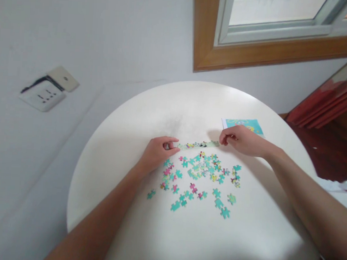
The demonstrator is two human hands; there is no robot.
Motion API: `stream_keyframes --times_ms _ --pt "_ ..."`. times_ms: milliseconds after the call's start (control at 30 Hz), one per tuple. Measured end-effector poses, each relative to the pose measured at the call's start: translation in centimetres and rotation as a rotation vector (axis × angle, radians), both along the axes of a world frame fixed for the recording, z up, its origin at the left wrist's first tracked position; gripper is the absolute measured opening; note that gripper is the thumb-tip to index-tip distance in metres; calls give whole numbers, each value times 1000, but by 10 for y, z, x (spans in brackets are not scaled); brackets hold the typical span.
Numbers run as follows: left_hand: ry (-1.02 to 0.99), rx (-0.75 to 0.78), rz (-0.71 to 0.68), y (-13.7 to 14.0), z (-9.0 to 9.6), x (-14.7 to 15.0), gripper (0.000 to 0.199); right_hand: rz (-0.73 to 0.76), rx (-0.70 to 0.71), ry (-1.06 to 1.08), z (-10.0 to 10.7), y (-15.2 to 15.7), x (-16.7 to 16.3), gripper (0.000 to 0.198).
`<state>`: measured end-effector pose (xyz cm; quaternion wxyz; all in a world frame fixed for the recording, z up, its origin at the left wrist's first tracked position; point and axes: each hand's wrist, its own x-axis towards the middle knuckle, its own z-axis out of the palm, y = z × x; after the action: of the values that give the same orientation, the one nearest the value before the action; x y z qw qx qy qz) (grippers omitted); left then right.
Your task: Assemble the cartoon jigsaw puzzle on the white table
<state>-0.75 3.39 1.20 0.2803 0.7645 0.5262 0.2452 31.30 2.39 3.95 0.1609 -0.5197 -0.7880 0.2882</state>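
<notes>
A narrow strip of joined jigsaw pieces [198, 145], pale green with yellow, white and black bits, lies flat across the white table. My left hand [158, 152] rests at the strip's left end, its thumb and index finger apart, the tips close to the end piece. At the opposite end is my right hand [240, 139], its fingers curled together beside the last piece; what they pinch, if anything, is hidden. Loose jigsaw pieces [202, 169] in teal, pink and yellow are spread on the near side of the strip. Some of them lie close under my left hand.
A teal picture sheet [244, 123] lies behind my right hand, partly covered by it. The round white table [127, 119] stands near a wall with a socket [43, 95] and a wood-framed window [206, 49]. A red curtain [325, 102] hangs at the right.
</notes>
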Motion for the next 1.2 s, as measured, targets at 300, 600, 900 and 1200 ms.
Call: stream_keyframes --times_ms 300,600,900,1200 --pt "37 0 4 1 -1 -1 21 9 4 -6 -2 -1 -4 29" --pt "70 19 1 1 -5 0 20 -153 177 88 -15 2 -21 25" --pt "83 33 18 -1 -6 1 18 -182 201 38 -18 3 -26 23" --pt "92 61 25 -3 -2 5 12 -114 198 -161 -17 -5 -19 20"
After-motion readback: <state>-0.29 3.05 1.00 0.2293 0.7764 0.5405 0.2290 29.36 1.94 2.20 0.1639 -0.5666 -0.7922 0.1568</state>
